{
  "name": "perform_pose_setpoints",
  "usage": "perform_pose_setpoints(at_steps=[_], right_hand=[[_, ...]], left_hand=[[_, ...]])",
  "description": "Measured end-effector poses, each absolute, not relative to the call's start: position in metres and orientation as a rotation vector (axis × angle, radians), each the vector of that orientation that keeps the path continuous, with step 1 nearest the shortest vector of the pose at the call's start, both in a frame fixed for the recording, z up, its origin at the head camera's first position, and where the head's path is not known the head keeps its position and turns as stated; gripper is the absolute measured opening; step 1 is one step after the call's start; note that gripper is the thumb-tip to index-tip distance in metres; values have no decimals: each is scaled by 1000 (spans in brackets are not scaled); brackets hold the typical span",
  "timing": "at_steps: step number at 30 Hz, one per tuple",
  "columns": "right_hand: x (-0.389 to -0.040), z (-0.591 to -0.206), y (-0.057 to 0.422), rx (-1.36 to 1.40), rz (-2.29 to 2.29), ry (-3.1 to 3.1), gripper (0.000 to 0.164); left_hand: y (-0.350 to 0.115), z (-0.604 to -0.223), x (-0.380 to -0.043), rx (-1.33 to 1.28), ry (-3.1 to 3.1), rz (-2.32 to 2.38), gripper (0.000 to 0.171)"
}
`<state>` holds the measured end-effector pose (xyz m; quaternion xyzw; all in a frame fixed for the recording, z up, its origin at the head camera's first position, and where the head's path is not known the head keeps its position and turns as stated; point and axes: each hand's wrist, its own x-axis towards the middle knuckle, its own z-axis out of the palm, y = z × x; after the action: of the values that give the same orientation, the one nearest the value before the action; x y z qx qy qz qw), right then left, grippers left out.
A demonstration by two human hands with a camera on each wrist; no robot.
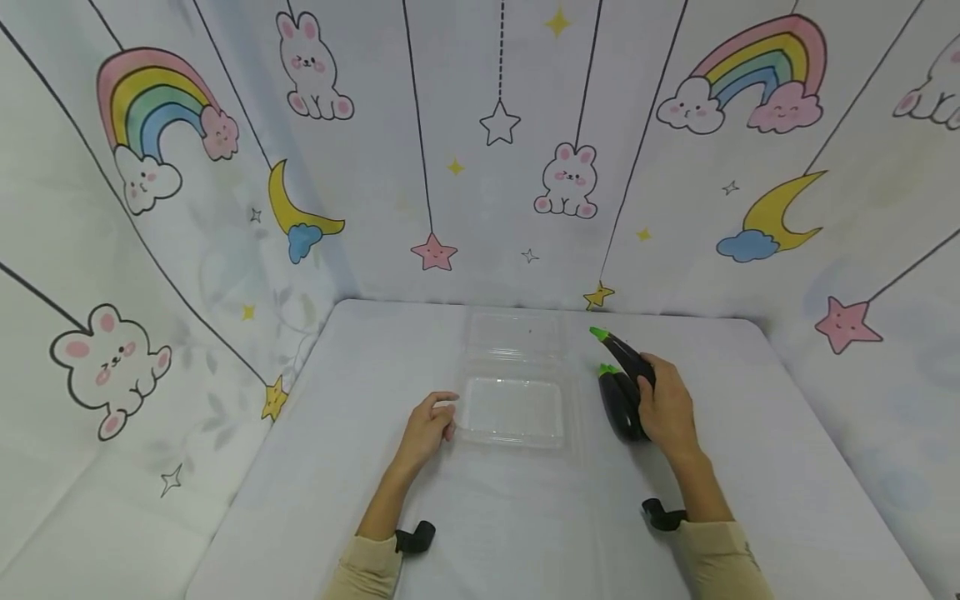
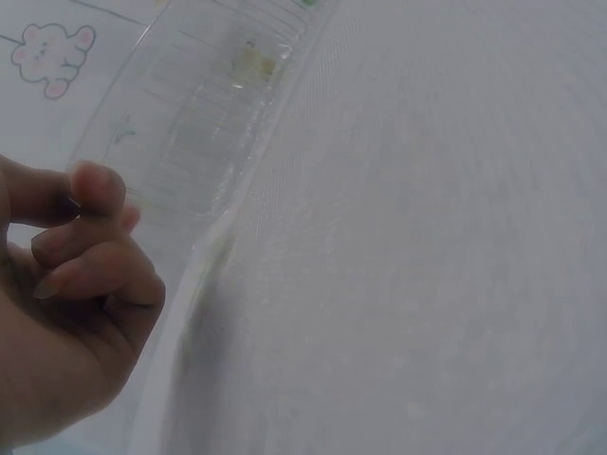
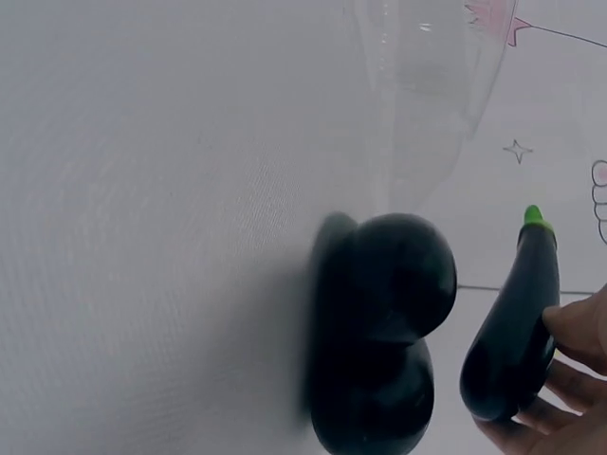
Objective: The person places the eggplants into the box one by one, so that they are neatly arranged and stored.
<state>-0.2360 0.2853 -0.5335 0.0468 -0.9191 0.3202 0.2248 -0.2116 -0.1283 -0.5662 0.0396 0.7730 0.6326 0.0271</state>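
My right hand (image 1: 670,410) grips a dark eggplant (image 3: 520,327) with a bright green stem, raised above the table and tilted, stem pointing away to the left. Beneath it, two more glossy eggplants (image 1: 619,407) lie side by side; part of the pair is hidden by the hand and the held one. A clear plastic clamshell box (image 1: 513,442) sits in the middle, its lid (image 1: 513,336) folded back toward the wall. At the box's left edge, my left hand (image 1: 427,429) pinches the rim between thumb and index finger, the other fingers curled.
A white cloth covers the table (image 1: 315,483). Behind and on both sides hangs a printed curtain (image 1: 375,158) with rabbits, stars and rainbows. Each wrist wears a black camera mount (image 1: 416,537), just beyond the sleeves.
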Motion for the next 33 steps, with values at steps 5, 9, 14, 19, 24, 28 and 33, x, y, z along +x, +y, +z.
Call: perform_pose_setpoints(at_steps=[5,9,14,19,24,28,33], right_hand=[[-237,-531,278,161,901,-2517,44],[-238,-530,275,188,889,-2503,43],[-238,-529,272,255,858,-2481,44],[-239,-528,267,301,844,-2473,44],[-238,-527,261,347,835,-2467,45],[-239,-525,254,394,821,-2450,45],[-240,-523,246,423,807,-2442,44]], left_hand=[[-131,-566,-211,125,2396,1965,31],[-130,-567,-211,122,2372,1968,32],[-128,-566,-212,112,2352,1972,33],[-127,-566,-212,112,2363,1966,32],[-127,-567,-211,114,2359,1971,32],[-126,-567,-211,102,2359,1971,31],[-124,-566,-213,93,2399,1962,30]])
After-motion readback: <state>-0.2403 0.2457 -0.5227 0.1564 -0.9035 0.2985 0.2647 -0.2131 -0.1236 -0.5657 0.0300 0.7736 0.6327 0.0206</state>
